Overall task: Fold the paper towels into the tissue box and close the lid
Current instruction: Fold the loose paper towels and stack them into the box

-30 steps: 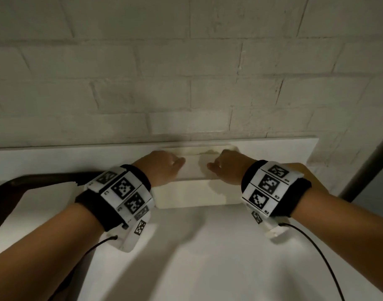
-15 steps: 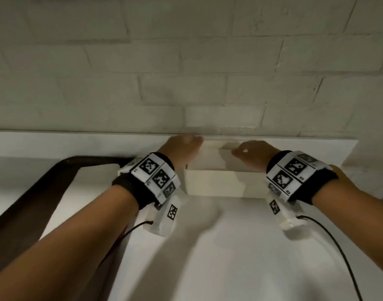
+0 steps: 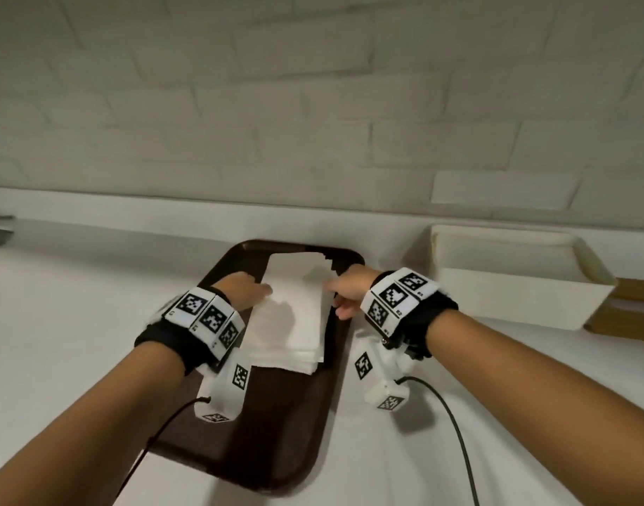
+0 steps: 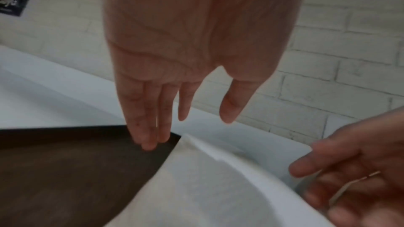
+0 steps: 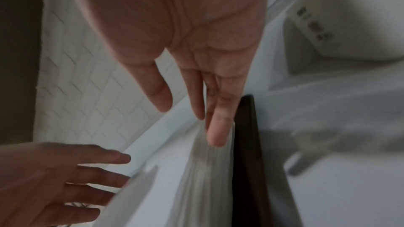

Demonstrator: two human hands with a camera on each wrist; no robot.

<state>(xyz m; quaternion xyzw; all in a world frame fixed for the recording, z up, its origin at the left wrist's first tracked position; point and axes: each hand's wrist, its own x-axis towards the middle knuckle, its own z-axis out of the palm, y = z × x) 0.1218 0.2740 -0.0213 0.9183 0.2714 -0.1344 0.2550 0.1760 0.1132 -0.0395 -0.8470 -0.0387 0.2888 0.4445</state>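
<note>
A stack of white paper towels (image 3: pixel 293 312) is lying on a dark brown tray (image 3: pixel 276 432) on a white counter (image 3: pixel 57 323), toward the tray's far end. The sheets are thin and flat, piled unevenly so that their edges are stepping out at the near and far ends; the right wrist view is showing the many layered edges along the stack's right side (image 5: pixel 205 165). The top sheet is lifting and curling at its far corner (image 4: pixel 196 146).

The left hand (image 3: pixel 242 292) is reaching in at the stack's left edge with its fingers (image 4: pixel 148 127) straight and held close together, thumb apart, gripping nothing; whether the tips are touching the towels cannot be told. The right hand (image 3: pixel 349 288) is sitting at the stack's right edge, fingers (image 5: pixel 217 127) extended and resting against the layered side, thumb spread away, pinching nothing.

The box (image 3: pixel 514 297), cream and open-topped, is standing on the counter to the right of the tray, near a pale brick wall (image 3: pixel 313 104).
</note>
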